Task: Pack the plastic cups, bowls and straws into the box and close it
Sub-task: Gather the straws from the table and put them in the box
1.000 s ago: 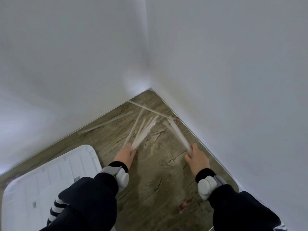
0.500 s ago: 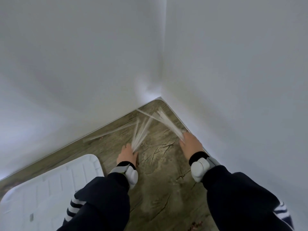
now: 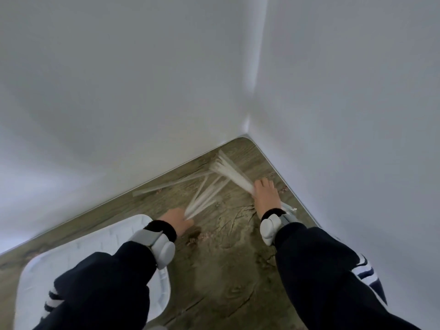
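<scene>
1. Straws, right-hand bunch (image 3: 229, 173): pale, translucent, fanned out toward the far corner of the table; the near ends are gathered in the right hand.
2. Straws, left-hand bunch (image 3: 204, 198): blurred, slanting up and to the right from the left hand, low over the table.
3. Loose straws (image 3: 171, 184): lying flat on the table along the far edge, near the wall, apart from both hands.
4. Right hand (image 3: 266, 198): grip closed around its bunch; a grey wrist device sits below a black cuff.
5. Left hand (image 3: 177, 221): fingers curled on the near ends of its bunch; same wrist device and dark sleeve.
6. White ribbed lid (image 3: 78, 253): flat on the table at lower left, partly under the left forearm.
7. Table (image 3: 226, 270): wood-grain top, set into a corner of white walls.
</scene>
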### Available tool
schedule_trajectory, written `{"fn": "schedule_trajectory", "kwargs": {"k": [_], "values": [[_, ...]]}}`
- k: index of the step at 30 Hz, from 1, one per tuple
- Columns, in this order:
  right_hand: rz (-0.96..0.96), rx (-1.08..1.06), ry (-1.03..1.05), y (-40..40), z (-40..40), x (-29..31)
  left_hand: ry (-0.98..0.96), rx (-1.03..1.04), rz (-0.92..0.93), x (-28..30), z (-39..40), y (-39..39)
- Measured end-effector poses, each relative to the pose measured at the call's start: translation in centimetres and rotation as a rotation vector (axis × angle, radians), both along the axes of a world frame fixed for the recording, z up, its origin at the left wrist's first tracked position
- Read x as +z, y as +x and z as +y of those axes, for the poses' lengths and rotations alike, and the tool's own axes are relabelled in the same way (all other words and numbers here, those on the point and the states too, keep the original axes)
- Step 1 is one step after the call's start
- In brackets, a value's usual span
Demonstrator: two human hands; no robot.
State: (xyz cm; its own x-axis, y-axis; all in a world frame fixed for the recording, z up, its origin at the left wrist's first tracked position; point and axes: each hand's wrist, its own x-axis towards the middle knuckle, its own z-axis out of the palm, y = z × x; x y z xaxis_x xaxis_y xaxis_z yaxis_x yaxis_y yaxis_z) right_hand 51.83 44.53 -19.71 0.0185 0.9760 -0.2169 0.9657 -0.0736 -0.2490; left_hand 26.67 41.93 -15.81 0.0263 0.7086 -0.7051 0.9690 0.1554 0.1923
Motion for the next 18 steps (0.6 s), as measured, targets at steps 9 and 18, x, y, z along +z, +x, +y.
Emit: {"fn": "schedule_trajectory", "kwargs": {"k": [9,18], "values": [[0.144,-0.074,-0.208,1.2,-2.9,0.7,0.255,-0.155,0.197,0.9,4.7,-3.1],[0.186,-0.191,-0.299,4.2,-5.8,0.9,0.354,-0.151,0.193,-2.4,6.0,-3.0]]}}
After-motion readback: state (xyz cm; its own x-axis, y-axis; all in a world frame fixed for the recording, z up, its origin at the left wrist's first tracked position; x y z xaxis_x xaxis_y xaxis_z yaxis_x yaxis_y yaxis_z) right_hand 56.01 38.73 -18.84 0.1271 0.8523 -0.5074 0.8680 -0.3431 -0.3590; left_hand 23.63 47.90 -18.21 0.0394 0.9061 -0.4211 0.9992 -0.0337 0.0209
